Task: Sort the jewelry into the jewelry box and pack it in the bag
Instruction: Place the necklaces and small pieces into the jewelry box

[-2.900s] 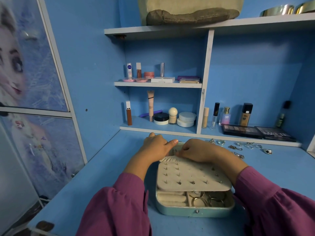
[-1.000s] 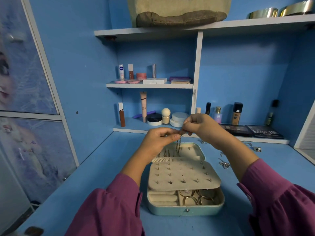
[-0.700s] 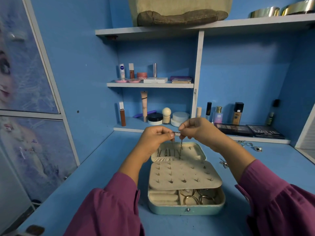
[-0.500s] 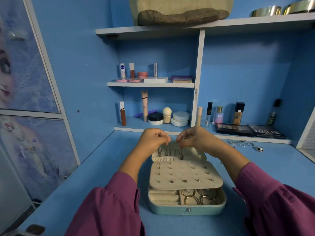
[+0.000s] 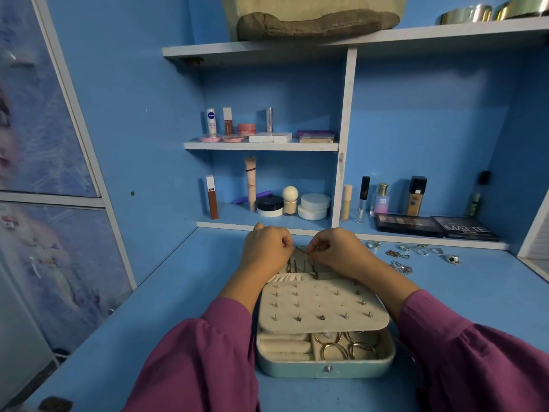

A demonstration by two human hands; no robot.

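Blue surface (image 5: 148, 337) carries the open jewelry box (image 5: 325, 365) nearest, gold rings (image 5: 341, 347) in its tray and studs on its earring panel (image 5: 320, 307). Beyond, the left hand (image 5: 266, 251) and right hand (image 5: 338, 252) pinch a thin chain (image 5: 300, 249) at the lid's hooks. Farther right, loose jewelry (image 5: 413, 252) waits unsorted. Farthest, the bag (image 5: 315, 16) sits on the top shelf (image 5: 416, 35); packing seems not begun.
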